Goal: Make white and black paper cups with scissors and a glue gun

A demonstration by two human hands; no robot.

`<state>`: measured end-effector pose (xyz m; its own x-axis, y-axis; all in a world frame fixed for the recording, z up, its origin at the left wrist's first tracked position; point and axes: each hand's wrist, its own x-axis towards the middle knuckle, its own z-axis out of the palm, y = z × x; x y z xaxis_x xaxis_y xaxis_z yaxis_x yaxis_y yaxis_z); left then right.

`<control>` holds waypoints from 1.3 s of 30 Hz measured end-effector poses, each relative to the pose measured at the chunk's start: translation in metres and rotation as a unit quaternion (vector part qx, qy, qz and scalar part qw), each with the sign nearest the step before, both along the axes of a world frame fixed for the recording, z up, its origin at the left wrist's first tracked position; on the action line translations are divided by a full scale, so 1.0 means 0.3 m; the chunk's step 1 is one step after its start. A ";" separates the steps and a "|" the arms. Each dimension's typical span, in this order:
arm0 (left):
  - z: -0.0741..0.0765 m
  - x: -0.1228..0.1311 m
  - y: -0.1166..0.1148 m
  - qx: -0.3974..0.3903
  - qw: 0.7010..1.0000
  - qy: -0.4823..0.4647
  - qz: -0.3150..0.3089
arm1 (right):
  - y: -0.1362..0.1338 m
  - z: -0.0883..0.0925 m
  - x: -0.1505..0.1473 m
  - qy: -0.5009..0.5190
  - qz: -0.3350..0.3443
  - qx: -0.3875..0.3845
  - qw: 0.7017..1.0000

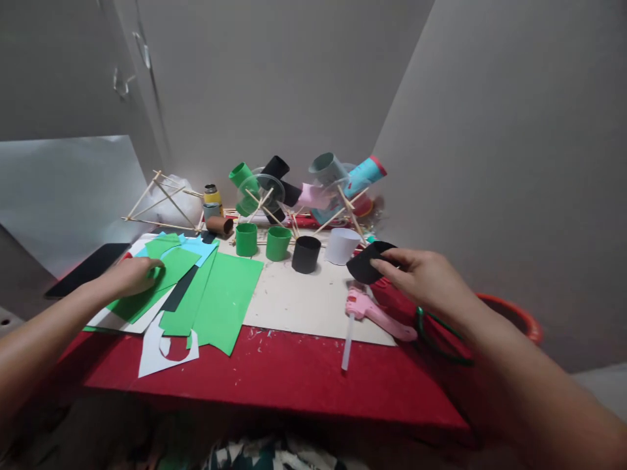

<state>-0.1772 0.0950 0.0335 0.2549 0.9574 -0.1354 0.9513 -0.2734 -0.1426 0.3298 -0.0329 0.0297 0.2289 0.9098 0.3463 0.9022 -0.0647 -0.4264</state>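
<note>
My right hand (426,277) pinches a black paper ring (368,262) between thumb and fingers, tilted above the right part of the white board. On the left, my left hand (132,275) has its fingers bent together at a green paper sheet (179,269) on a pile of cut papers. Across the board stand a green paper ring (246,239), a second green ring (279,244), a black ring (306,254) and a white ring (341,246). Below the held ring lies a pink glue gun (379,314) with a clear glue stick (348,343) poking out.
Behind the rings stand stick-and-disc wheels (262,192) bearing coloured paper tubes. A stick frame (161,199), a yellow bottle (211,194) and a brown cardboard tube (220,226) are at back left. A red basin (514,316) stands right of the red-covered table (274,385).
</note>
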 end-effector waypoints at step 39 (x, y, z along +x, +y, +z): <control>0.010 -0.035 -0.015 0.016 0.995 -0.083 0.047 | 0.379 -0.025 -0.541 -0.066 0.315 0.010 0.947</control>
